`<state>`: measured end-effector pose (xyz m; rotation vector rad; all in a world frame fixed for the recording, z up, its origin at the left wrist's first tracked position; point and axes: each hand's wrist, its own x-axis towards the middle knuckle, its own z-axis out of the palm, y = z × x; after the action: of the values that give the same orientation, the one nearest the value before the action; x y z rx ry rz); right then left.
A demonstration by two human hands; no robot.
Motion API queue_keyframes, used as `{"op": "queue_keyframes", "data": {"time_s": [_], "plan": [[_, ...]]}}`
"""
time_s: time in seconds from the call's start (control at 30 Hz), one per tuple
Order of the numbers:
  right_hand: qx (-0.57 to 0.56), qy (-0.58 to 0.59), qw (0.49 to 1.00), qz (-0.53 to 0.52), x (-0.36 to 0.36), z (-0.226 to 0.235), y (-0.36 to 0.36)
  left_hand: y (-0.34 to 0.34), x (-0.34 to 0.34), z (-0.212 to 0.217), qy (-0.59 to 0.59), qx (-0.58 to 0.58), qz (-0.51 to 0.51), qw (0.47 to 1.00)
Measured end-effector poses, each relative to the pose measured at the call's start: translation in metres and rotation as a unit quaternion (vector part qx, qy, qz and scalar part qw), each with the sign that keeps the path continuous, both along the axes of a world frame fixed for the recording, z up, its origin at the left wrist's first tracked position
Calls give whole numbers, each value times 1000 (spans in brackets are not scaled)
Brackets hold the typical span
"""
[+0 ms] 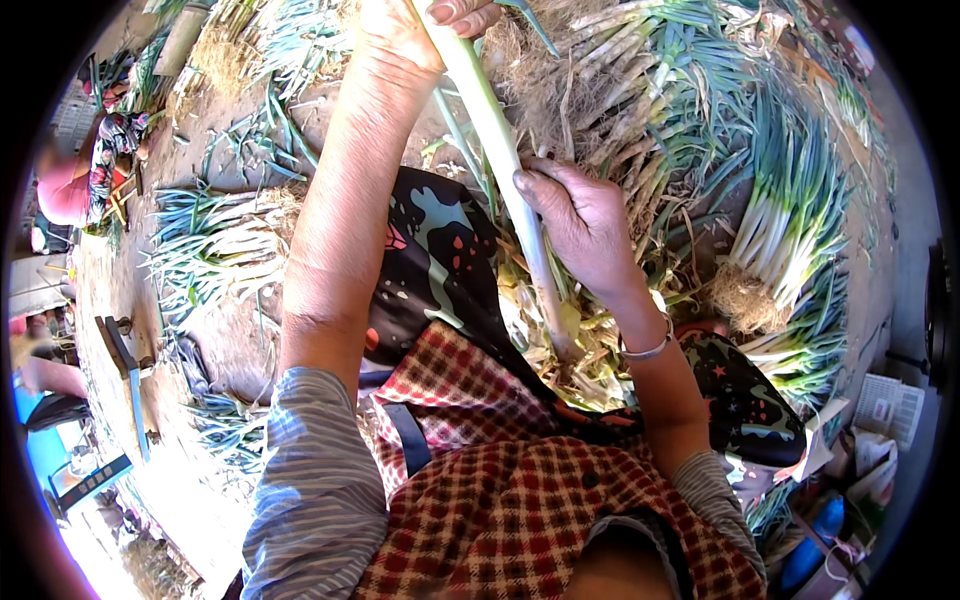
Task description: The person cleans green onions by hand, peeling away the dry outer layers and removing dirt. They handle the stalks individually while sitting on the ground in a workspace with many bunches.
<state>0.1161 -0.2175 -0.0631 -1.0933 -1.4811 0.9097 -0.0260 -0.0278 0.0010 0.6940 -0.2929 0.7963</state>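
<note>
A long pale green leek stalk [500,150] runs from the top of the view down to my lap. My left hand [410,35] grips its upper part near the top edge. My right hand [580,225] is closed around its white lower shaft, with a metal bangle [650,350] on that wrist. The stalk's root end [565,345] rests among peeled husks [590,365] on a dark patterned apron [440,260] over my knees. I wear a checked red top and striped sleeves.
Piles of leeks with white shafts and green tops lie ahead [620,70], at the right [800,220] and at the left [215,245] on bare earth. Another person [70,185] sits far left. A low wooden stool [125,370] stands at the left. Boxes and a blue bottle [815,550] sit lower right.
</note>
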Motion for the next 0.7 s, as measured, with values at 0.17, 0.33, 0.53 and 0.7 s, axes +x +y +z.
{"op": "queue_keyframes", "data": {"time_s": [0.17, 0.33, 0.53, 0.7], "plan": [[20, -32, 999, 9, 4, 8, -10, -4, 2, -6, -39, -19, -49, 998], [27, -17, 997, -72, -2, 3, -17, -13, 9, -6, -32, -17, -54, 998], [-310, 315, 897, 29, -2, -11, -14, -25, 16, 4, -19, 1, -68, 998], [-465, 257, 844, 71, 1, -54, -21, -28, 18, 8, 61, -32, 40, 997]]}}
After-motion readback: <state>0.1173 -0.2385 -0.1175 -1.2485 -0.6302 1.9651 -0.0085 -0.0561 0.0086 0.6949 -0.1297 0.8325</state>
